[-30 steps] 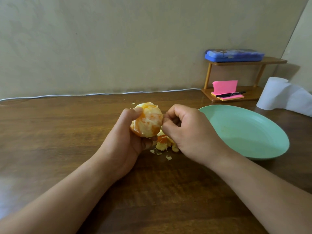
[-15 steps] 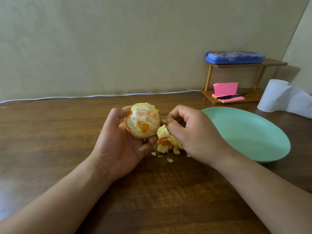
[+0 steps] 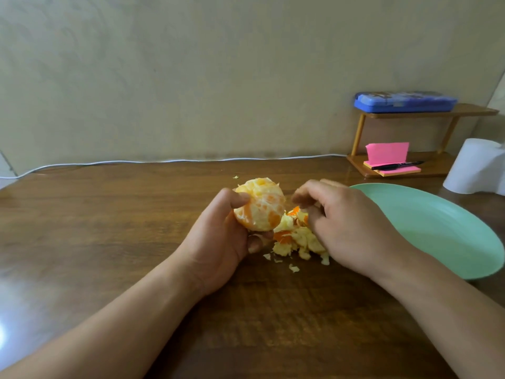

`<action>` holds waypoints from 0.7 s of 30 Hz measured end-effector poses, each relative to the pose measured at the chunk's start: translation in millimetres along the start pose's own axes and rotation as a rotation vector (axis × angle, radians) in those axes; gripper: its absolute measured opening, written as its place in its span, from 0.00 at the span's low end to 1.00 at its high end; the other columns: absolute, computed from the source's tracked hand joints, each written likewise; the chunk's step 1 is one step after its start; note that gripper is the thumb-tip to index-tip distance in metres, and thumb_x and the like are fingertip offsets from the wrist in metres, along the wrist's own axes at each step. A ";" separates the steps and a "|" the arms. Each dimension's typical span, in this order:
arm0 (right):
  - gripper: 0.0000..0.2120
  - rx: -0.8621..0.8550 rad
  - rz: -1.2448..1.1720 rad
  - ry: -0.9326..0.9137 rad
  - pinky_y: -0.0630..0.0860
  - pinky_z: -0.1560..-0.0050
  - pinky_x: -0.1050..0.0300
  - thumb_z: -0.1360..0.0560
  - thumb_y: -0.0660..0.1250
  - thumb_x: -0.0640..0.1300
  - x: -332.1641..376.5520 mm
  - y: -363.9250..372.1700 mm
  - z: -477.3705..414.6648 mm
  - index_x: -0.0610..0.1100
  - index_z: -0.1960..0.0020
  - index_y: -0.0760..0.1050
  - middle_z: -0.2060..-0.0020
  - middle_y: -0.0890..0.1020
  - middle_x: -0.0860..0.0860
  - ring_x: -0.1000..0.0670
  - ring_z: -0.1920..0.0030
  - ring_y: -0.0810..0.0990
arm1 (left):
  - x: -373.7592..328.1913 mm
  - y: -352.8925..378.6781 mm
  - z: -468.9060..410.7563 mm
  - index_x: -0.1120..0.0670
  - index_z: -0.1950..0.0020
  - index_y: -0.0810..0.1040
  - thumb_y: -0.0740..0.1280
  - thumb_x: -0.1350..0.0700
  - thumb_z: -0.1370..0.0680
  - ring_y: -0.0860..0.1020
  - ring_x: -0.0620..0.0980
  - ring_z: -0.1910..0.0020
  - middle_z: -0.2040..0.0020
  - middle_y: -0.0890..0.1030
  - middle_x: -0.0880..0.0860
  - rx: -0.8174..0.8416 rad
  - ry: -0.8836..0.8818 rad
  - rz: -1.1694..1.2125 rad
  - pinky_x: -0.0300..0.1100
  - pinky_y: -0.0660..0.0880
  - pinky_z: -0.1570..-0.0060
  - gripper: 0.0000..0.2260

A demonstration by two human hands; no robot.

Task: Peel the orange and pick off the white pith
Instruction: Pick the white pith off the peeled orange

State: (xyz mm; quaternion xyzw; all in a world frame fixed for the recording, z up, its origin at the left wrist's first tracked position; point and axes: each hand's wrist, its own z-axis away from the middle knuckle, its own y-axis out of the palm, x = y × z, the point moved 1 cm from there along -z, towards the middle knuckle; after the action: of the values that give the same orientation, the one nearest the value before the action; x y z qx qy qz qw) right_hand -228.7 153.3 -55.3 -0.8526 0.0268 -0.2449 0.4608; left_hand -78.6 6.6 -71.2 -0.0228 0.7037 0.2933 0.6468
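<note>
My left hand (image 3: 221, 236) grips a peeled orange (image 3: 259, 205) just above the wooden table, thumb on its left side, fingers curled beneath. White pith still streaks the fruit's orange flesh. A heap of peel and pith scraps (image 3: 296, 236) lies on the table right of the fruit. My right hand (image 3: 344, 222) hovers over that heap, a little apart from the orange. Its fingers are blurred and loosely bent, and I see nothing between them.
A pale green plate (image 3: 437, 231) lies at the right, partly behind my right hand. Beyond it stand a small wooden shelf (image 3: 426, 112) with a blue case (image 3: 404, 101), pink sticky notes (image 3: 388, 155) and a pen, plus a paper roll (image 3: 475, 166). A white cable (image 3: 136, 161) runs along the wall.
My right hand has drawn back from the orange and loosened its curled fingers above the scrap heap. My left hand has turned the fruit a little.
</note>
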 end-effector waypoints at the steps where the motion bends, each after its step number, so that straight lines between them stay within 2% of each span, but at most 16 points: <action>1: 0.09 -0.011 -0.006 -0.004 0.80 0.51 0.62 0.15 0.67 0.45 0.2 -0.6 0.3 0.55 0.39 0.82 0.48 0.83 0.61 0.58 0.48 0.82 | 0.7 -0.7 -0.6 0.60 0.29 0.76 0.64 0.47 0.26 0.76 0.54 0.58 0.50 0.82 0.58 -0.005 0.005 -0.018 0.48 0.65 0.59 0.28; 4: 0.08 0.029 0.024 0.008 0.78 0.56 0.60 0.14 0.65 0.48 -0.1 0.3 -0.2 0.54 0.42 0.83 0.53 0.83 0.60 0.58 0.53 0.81 | 1.6 0.0 -0.1 0.58 0.28 0.75 0.63 0.48 0.26 0.77 0.53 0.58 0.48 0.83 0.57 0.000 0.020 -0.077 0.45 0.67 0.62 0.28; 7: 0.10 0.028 0.028 -0.003 0.81 0.53 0.58 0.15 0.65 0.44 0.7 1.4 0.1 0.55 0.41 0.82 0.48 0.83 0.60 0.56 0.49 0.81 | 4.1 -1.3 -1.3 0.56 0.28 0.75 0.62 0.48 0.25 0.78 0.52 0.58 0.47 0.84 0.56 0.002 0.038 -0.112 0.43 0.68 0.65 0.27; 10: 0.09 0.017 0.036 0.001 0.72 0.61 0.62 0.14 0.63 0.49 1.4 1.8 0.1 0.55 0.46 0.82 0.54 0.81 0.60 0.56 0.54 0.79 | 6.2 -2.3 -2.3 0.55 0.27 0.74 0.61 0.48 0.25 0.78 0.51 0.57 0.46 0.84 0.56 0.001 0.054 -0.149 0.44 0.68 0.63 0.26; 12: 0.11 0.015 0.055 -0.004 0.69 0.62 0.62 0.13 0.62 0.50 2.1 2.6 -0.1 0.54 0.48 0.82 0.57 0.79 0.58 0.56 0.56 0.78 | 7.1 -2.6 -2.3 0.55 0.27 0.74 0.62 0.48 0.25 0.78 0.51 0.57 0.45 0.83 0.56 -0.006 0.055 -0.171 0.44 0.68 0.63 0.27; 15: 0.08 -0.068 -0.022 -0.030 0.77 0.58 0.61 0.17 0.67 0.42 5.0 -0.9 0.9 0.54 0.44 0.80 0.52 0.80 0.60 0.58 0.53 0.79 | 8.3 -4.4 -3.1 0.52 0.28 0.75 0.64 0.48 0.26 0.79 0.53 0.55 0.44 0.83 0.58 -0.036 0.063 -0.216 0.45 0.68 0.63 0.26; 18: 0.02 -0.086 -0.207 -0.031 0.81 0.58 0.61 0.18 0.69 0.51 13.2 -5.3 3.8 0.54 0.49 0.78 0.58 0.82 0.59 0.57 0.55 0.82 | 10.2 -6.0 -3.4 0.45 0.31 0.78 0.66 0.46 0.25 0.79 0.58 0.50 0.40 0.84 0.59 -0.075 0.082 -0.325 0.47 0.70 0.62 0.22; 21: 0.08 -0.056 -0.239 -0.048 0.80 0.60 0.62 0.18 0.69 0.58 18.5 -3.1 6.6 0.55 0.51 0.78 0.61 0.82 0.58 0.58 0.56 0.82 | 11.9 -6.0 -2.0 0.40 0.33 0.78 0.67 0.44 0.26 0.80 0.56 0.50 0.44 0.85 0.54 -0.080 0.107 -0.419 0.49 0.71 0.59 0.21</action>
State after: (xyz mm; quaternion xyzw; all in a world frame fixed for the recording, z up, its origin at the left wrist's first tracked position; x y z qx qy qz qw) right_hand -210.0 155.1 -48.6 -0.8680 -0.0789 -0.2768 0.4046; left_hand -79.9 4.9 -84.5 -0.2098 0.7048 0.1783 0.6538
